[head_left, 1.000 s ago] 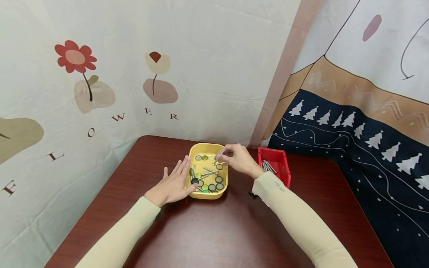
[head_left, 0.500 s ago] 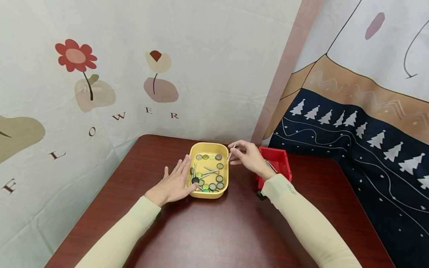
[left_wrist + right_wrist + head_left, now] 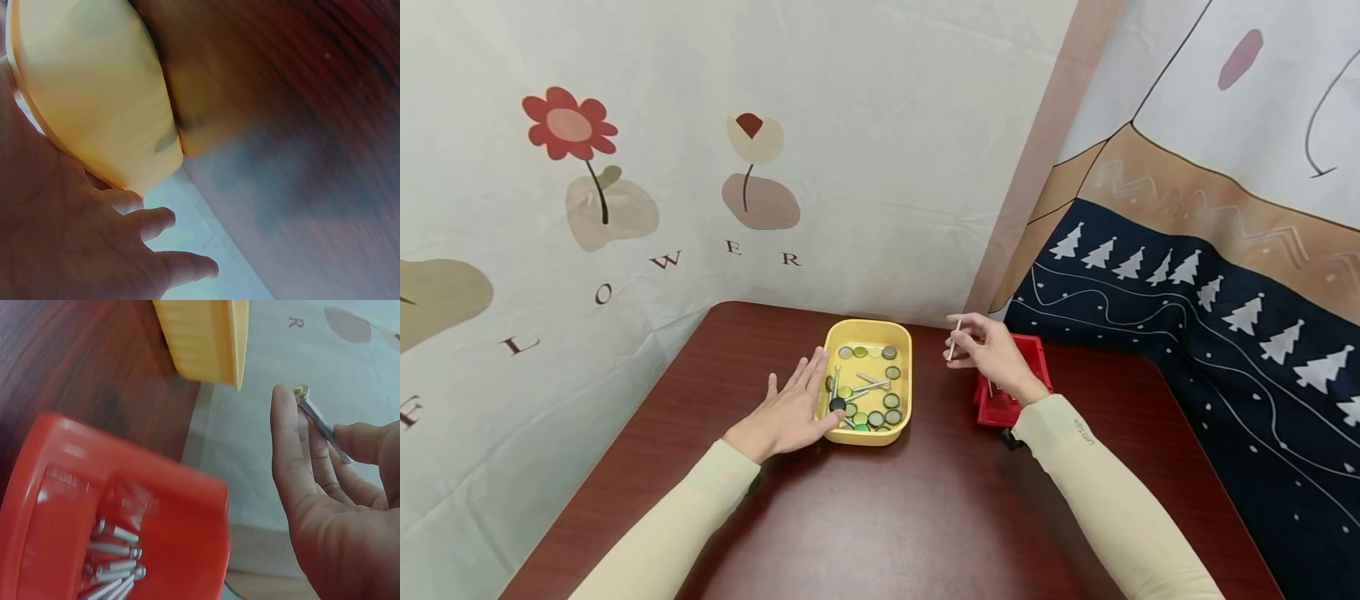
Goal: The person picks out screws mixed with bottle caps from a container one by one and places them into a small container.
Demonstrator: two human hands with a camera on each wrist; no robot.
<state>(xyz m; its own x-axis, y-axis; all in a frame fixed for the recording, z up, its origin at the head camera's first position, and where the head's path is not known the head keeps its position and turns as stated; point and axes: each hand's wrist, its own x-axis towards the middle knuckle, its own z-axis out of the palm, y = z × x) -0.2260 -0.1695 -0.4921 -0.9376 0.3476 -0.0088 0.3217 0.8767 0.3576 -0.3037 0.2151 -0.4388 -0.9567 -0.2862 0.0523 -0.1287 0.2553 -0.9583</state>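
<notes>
My right hand (image 3: pixel 997 352) pinches a silver metal screw (image 3: pixel 322 422) between thumb and fingers, its head pointing down in the head view. The hand is just left of and above the red bin (image 3: pixel 212 512), partly hiding it. Several similar screws (image 3: pixel 115 570) lie inside that bin. With fingers straight, my left hand (image 3: pixel 781 417) rests against the left side of the yellow tray (image 3: pixel 906 392); its thumb reaches over the near part of the rim. Several bottle caps (image 3: pixel 891 402) and several screws (image 3: pixel 871 385) lie in the tray. The left wrist view shows the tray's outer wall (image 3: pixel 100 94).
Both containers stand on a dark red-brown table (image 3: pixel 850 517), the red bin to the right of the yellow tray. A pale printed cloth (image 3: pixel 880 167) hangs behind. A dark blue cloth with white trees (image 3: pixel 1120 300) hangs along the right side.
My right hand has lifted the screw out of the yellow tray and moved right, to the red bin. The left hand has stayed on the tray.
</notes>
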